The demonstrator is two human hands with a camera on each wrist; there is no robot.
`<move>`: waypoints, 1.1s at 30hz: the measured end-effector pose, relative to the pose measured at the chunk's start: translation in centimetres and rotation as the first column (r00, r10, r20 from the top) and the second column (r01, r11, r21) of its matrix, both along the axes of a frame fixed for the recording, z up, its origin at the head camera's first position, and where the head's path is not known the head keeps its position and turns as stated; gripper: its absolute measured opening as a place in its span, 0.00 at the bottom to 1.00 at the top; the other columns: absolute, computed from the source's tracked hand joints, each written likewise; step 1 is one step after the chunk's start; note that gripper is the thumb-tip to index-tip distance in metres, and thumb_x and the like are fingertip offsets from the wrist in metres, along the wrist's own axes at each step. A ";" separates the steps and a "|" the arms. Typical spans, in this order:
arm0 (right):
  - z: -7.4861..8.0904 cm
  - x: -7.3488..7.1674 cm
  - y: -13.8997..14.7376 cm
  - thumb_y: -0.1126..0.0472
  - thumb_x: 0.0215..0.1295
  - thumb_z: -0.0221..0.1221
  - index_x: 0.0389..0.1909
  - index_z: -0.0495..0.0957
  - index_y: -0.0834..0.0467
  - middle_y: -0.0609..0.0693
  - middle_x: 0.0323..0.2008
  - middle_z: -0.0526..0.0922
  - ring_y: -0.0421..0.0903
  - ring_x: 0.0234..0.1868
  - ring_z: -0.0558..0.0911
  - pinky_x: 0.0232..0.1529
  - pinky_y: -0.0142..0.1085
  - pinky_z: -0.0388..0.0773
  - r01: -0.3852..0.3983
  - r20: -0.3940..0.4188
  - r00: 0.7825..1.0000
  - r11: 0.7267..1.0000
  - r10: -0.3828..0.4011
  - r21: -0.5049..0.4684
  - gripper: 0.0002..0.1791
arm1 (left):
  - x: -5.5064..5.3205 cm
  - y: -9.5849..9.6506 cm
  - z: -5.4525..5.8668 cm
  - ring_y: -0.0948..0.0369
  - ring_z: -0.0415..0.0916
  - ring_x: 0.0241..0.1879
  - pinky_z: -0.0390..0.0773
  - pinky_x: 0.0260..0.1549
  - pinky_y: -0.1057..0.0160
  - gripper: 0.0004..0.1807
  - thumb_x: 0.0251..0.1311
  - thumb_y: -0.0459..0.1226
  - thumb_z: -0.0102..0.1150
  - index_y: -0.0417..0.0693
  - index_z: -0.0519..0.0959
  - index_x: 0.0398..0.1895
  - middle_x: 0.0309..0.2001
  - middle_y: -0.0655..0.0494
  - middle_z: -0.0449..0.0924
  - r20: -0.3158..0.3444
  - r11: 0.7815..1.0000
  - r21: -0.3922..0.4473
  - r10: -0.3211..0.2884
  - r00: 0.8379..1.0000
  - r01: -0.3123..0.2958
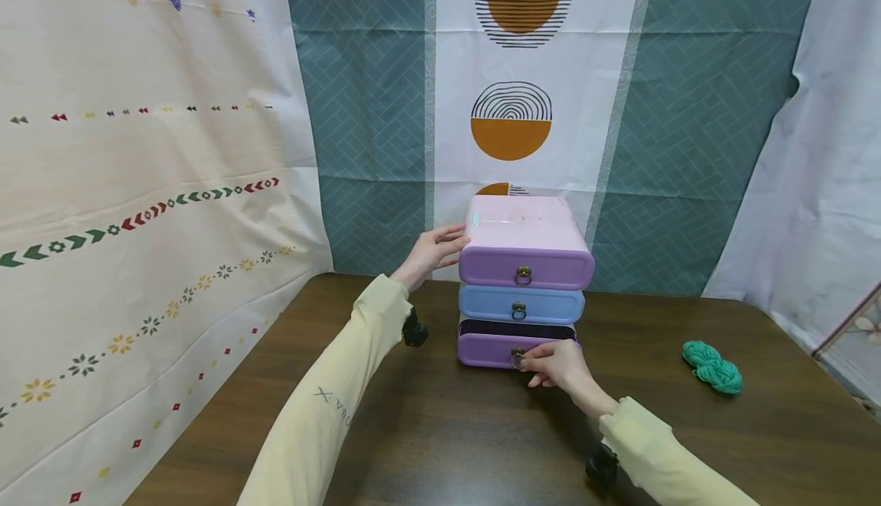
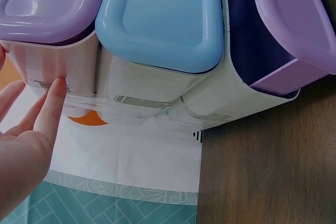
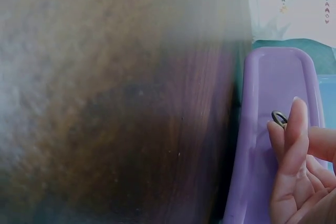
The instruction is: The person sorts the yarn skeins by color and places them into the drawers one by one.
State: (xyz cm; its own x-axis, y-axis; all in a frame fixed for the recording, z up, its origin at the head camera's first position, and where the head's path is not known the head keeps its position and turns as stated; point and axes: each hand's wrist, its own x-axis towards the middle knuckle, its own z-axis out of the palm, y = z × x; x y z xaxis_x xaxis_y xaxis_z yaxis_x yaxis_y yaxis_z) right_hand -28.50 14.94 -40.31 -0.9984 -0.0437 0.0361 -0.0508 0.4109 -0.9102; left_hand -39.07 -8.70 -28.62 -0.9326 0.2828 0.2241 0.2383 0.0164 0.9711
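A small three-tier drawer unit (image 1: 526,223) stands on the table, with purple, blue and purple fronts. Its bottom drawer (image 1: 482,349) is pulled partway out, showing a dark interior. My right hand (image 1: 560,368) pinches the ring pull (image 3: 279,119) on that drawer between thumb and fingers. Up at the unit's top left side, my left hand (image 1: 433,254) touches the pale wall with extended fingertips (image 2: 59,88). The blue middle drawer (image 2: 163,19) and the purple top drawer (image 1: 489,267) sit closed, each with its own ring pull.
A twisted skein of green yarn (image 1: 713,368) lies on the brown wooden table (image 1: 440,429) to the right. Behind the unit hangs a teal and white patterned curtain (image 1: 365,108). An embroidered white cloth (image 1: 151,154) hangs along the left side.
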 end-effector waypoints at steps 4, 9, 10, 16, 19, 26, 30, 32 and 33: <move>0.0 0.2 0.0 0.67 0.52 0.64 0.27 0.82 0.66 0.59 0.22 0.81 0.47 0.15 0.79 0.16 0.35 0.76 -0.006 0.002 1.000 1.000 0.006 0.011 0.05 | -0.1 0.0 0.0 0.56 0.72 0.49 0.75 0.43 0.62 0.27 0.58 0.39 0.59 0.42 0.68 0.60 0.54 0.46 0.69 0.002 1.000 0.013 -0.009 1.000 0.009; 0.1 0.4 -0.1 0.67 0.52 0.64 0.27 0.82 0.66 0.58 0.23 0.81 0.47 0.15 0.79 0.16 0.35 0.76 -0.015 -0.003 1.000 1.000 0.015 0.018 0.05 | -0.1 0.0 0.0 0.56 0.72 0.49 0.75 0.43 0.62 0.26 0.58 0.38 0.59 0.42 0.68 0.60 0.54 0.46 0.70 0.008 1.000 0.016 -0.005 1.000 0.004; 0.1 0.4 -0.1 0.67 0.52 0.64 0.27 0.82 0.66 0.58 0.23 0.81 0.47 0.15 0.79 0.16 0.35 0.76 -0.016 -0.003 1.000 1.000 0.016 0.018 0.05 | -0.2 -0.1 0.0 0.56 0.72 0.48 0.75 0.43 0.62 0.26 0.58 0.38 0.59 0.42 0.68 0.60 0.54 0.46 0.70 0.009 1.000 0.014 -0.001 1.000 0.001; 0.1 0.8 0.1 0.66 0.52 0.64 0.27 0.82 0.66 0.58 0.23 0.81 0.47 0.14 0.79 0.15 0.34 0.75 -0.017 -0.001 1.000 0.999 0.017 0.031 0.05 | -0.3 0.0 0.0 0.56 0.72 0.48 0.75 0.43 0.62 0.27 0.57 0.38 0.60 0.43 0.68 0.60 0.54 0.46 0.69 0.019 1.000 0.010 0.003 1.000 -0.003; 0.1 1.1 0.2 0.66 0.52 0.64 0.27 0.82 0.65 0.58 0.23 0.81 0.47 0.15 0.79 0.15 0.33 0.75 -0.021 0.004 1.000 0.999 0.021 0.030 0.05 | -0.3 -0.1 0.1 0.56 0.72 0.49 0.75 0.43 0.61 0.27 0.57 0.38 0.60 0.43 0.68 0.61 0.55 0.46 0.69 0.028 1.000 0.020 -0.005 1.000 0.004; 0.1 1.5 0.4 0.65 0.51 0.65 0.27 0.82 0.66 0.57 0.22 0.82 0.47 0.14 0.79 0.15 0.32 0.74 -0.032 -0.003 0.999 0.999 0.033 0.036 0.06 | 0.7 -0.2 1.1 0.55 0.70 0.51 0.74 0.44 0.61 0.28 0.58 0.37 0.59 0.41 0.66 0.62 0.56 0.44 0.67 0.056 0.999 0.024 -0.044 0.997 0.043; 0.2 1.8 0.4 0.65 0.52 0.65 0.28 0.82 0.65 0.56 0.22 0.82 0.47 0.14 0.79 0.15 0.32 0.74 -0.039 -0.003 0.999 0.998 0.039 0.039 0.06 | 1.5 -0.2 1.8 0.54 0.69 0.52 0.73 0.45 0.60 0.28 0.59 0.35 0.57 0.39 0.63 0.63 0.57 0.42 0.66 0.069 0.998 0.016 -0.054 0.996 0.053; 0.3 2.0 0.4 0.65 0.52 0.65 0.28 0.82 0.65 0.56 0.22 0.82 0.47 0.14 0.79 0.16 0.33 0.75 -0.040 0.001 0.999 0.998 0.040 0.044 0.06 | 1.1 -0.2 1.4 0.55 0.70 0.51 0.74 0.45 0.60 0.28 0.59 0.35 0.57 0.39 0.64 0.62 0.56 0.43 0.67 0.059 0.999 0.021 -0.048 0.997 0.047; 0.3 2.1 0.3 0.65 0.52 0.65 0.28 0.83 0.65 0.56 0.22 0.82 0.47 0.14 0.79 0.16 0.33 0.75 -0.041 0.003 0.999 0.998 0.041 0.045 0.06 | 0.9 -0.2 1.1 0.55 0.71 0.50 0.74 0.44 0.61 0.27 0.59 0.35 0.57 0.40 0.65 0.62 0.56 0.44 0.68 0.053 0.999 0.022 -0.042 0.998 0.041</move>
